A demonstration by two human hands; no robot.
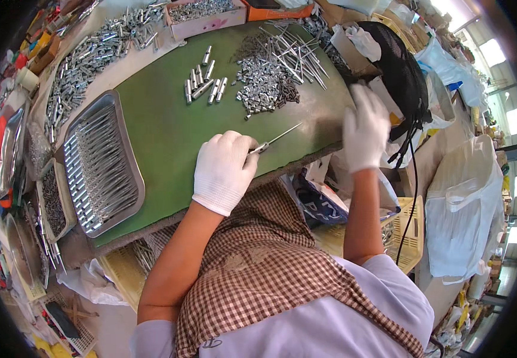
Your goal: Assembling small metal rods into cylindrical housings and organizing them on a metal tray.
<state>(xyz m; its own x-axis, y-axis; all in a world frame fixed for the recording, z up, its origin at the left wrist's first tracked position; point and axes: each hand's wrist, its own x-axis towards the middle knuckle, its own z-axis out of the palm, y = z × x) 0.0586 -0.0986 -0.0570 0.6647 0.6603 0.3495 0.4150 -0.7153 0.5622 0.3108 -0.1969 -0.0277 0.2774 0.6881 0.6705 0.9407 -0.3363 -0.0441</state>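
My left hand (224, 170), in a white glove, is closed over the near edge of the green work surface (169, 149). Pinched in its fingers is a metal rod tool (278, 135), a thin shaft with a thicker silver handle, its shaft pointing right and away. My right hand (367, 128), also gloved, hangs over the right end of the surface, smeared by motion, so its fingers are unclear. Beyond the hands lie a heap of small metal fittings (261, 80), dark screws (288, 91), loose thin rods (297, 53) and several silver metal sleeves (201, 83).
At the left, a metal tray (141, 179) holds rows of similar rod tools. Next to it stands a small box of screws (52, 200). More metal sleeves (85, 74) are piled at the far left. A black mesh bag (398, 62) and a cable (414, 179) are at the right.
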